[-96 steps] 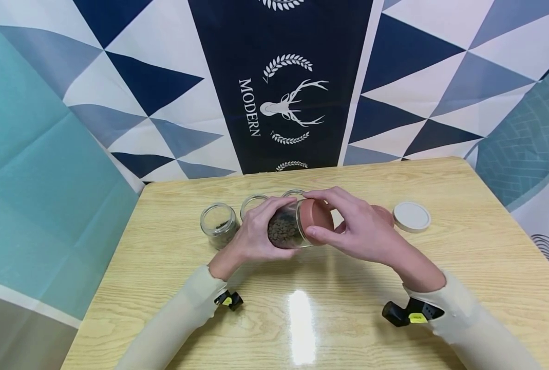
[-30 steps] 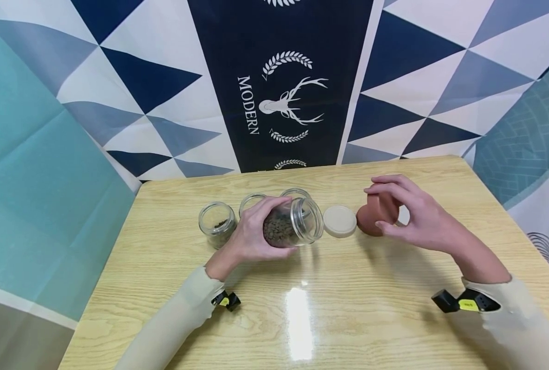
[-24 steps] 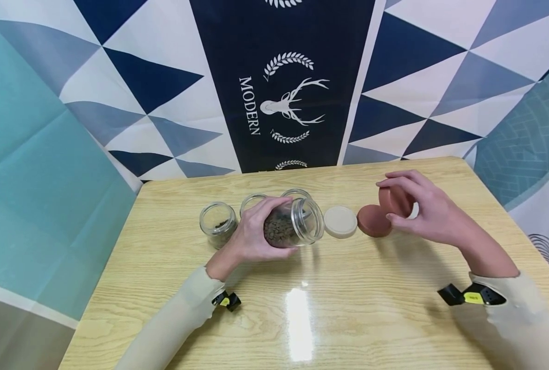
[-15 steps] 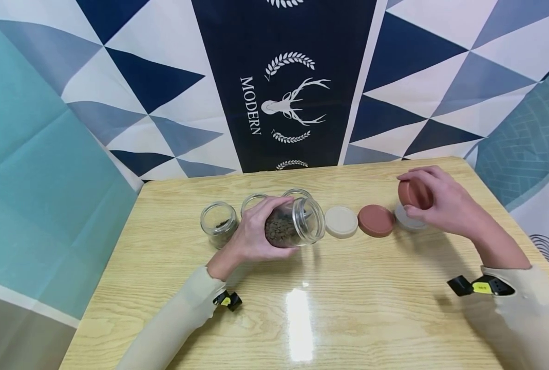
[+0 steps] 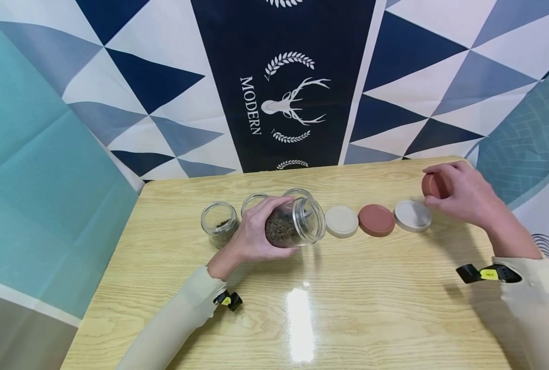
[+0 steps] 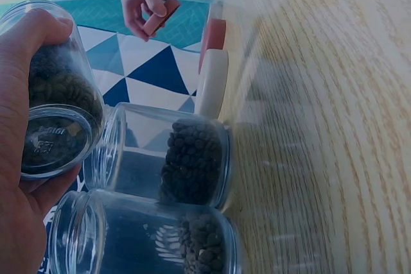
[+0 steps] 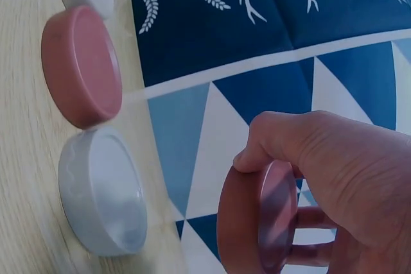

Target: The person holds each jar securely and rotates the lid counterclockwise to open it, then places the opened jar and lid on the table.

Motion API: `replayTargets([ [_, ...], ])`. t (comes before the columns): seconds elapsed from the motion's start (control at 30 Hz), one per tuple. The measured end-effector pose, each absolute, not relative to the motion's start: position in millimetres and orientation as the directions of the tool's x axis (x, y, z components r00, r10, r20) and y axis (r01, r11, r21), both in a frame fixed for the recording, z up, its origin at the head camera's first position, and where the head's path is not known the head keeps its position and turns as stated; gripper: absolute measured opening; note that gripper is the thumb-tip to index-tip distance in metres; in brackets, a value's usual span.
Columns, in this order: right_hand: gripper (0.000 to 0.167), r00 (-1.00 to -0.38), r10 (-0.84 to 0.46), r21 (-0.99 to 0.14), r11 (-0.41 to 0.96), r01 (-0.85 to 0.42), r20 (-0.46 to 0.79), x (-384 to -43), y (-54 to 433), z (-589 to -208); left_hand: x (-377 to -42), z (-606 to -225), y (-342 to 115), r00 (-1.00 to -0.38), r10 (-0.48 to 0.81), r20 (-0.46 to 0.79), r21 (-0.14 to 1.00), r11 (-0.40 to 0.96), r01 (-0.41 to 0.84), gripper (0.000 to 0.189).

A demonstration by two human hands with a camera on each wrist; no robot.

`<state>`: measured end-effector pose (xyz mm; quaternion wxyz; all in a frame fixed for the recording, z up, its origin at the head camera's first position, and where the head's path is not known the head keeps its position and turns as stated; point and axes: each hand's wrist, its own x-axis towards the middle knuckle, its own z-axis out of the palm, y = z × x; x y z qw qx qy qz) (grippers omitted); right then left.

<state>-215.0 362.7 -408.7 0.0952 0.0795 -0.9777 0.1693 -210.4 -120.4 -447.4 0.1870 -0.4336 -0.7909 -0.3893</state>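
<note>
My left hand [image 5: 261,234] grips a glass jar [image 5: 284,225] part-filled with dark bean-like pieces. The jar is tilted on its side, its uncovered mouth facing right. My right hand [image 5: 466,192] pinches a reddish-brown lid [image 5: 433,186] by its rim, raised at the far right of the table. In the right wrist view the thumb presses on one side of that lid [image 7: 247,222], with fingers behind it. Left of it lie a cream lid [image 5: 341,222], another reddish-brown lid [image 5: 377,220] and a pale grey lid [image 5: 413,216] in a row.
Behind and left of my left hand stand three open glass jars: a left jar [image 5: 219,223], a middle jar [image 5: 253,201] partly hidden by the hand, and a right jar [image 5: 297,192]. All rest on a wooden table [image 5: 376,308]. A patterned cloth [image 5: 279,77] hangs at its back edge.
My right hand has twisted the reddish-brown lid off the jar and carried it right, past the row of lids. My left hand has stayed in place with the jar.
</note>
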Motion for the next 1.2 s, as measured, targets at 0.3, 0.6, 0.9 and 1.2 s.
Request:
replayTargets([
  [0.3, 0.065, -0.986, -0.059, -0.276, 0.956, -0.1, 0.153, -220.8, 378.8, -404.9, -210.9, -448.1, -119.4, -0.552, 0.546, 0.63, 0.459, 0.312, 0.832, 0.101],
  [0.6, 0.067, -0.996, -0.071, -0.249, 0.965, -0.083, 0.058, -226.6, 391.1, -408.2, -211.0, -448.8, -120.0, -0.546, 0.547, 0.635, 0.451, 0.311, 0.837, 0.101],
  [0.9, 0.066, -0.987, -0.15, -0.168, 0.976, -0.14, -0.048, -233.7, 401.4, -416.0, -211.7, -449.1, -120.6, -0.541, 0.547, 0.639, 0.445, 0.311, 0.84, 0.101],
  [1.2, 0.065, -0.975, -0.184, -0.162, 0.973, -0.163, -0.125, -233.5, 403.0, -427.7, -211.5, -449.4, -120.5, -0.541, 0.549, 0.637, 0.448, 0.308, 0.839, 0.101],
])
